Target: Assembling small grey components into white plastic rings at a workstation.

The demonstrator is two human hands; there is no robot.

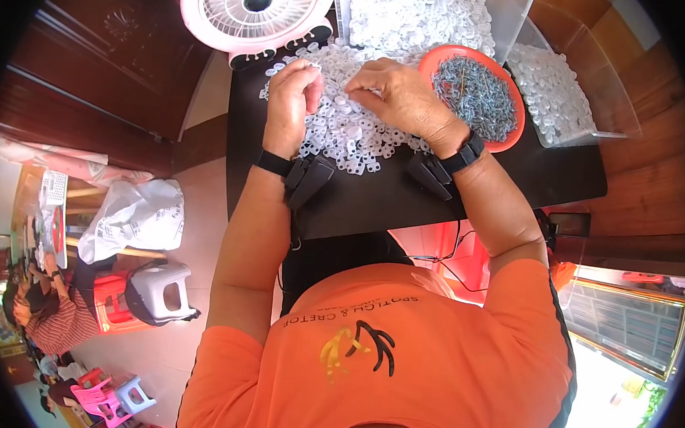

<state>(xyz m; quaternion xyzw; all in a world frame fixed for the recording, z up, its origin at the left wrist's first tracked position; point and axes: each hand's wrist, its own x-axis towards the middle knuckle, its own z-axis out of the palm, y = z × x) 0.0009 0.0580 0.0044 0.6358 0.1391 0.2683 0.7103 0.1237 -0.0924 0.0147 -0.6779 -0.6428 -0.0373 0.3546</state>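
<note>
A heap of small white plastic pieces (352,140), many with a dark hole, spreads over the black table. Above its left part my left hand (293,93) is curled closed, and a small white plastic piece (315,66) shows at its fingertips. My right hand (401,96) reaches over the heap from the right, thumb and fingers bent together low over the pieces. Whatever lies between those fingertips is too small to make out. Just right of this hand, an orange-red bowl (519,115) holds a mass of thin grey metal nails (475,96).
A pink fan (189,4) stands at the table's far left. Clear bins (519,13) of white pieces are at the back and right. Black devices (310,182) are strapped to both wrists. Other people (58,318) sit at far left near plastic stools (161,289).
</note>
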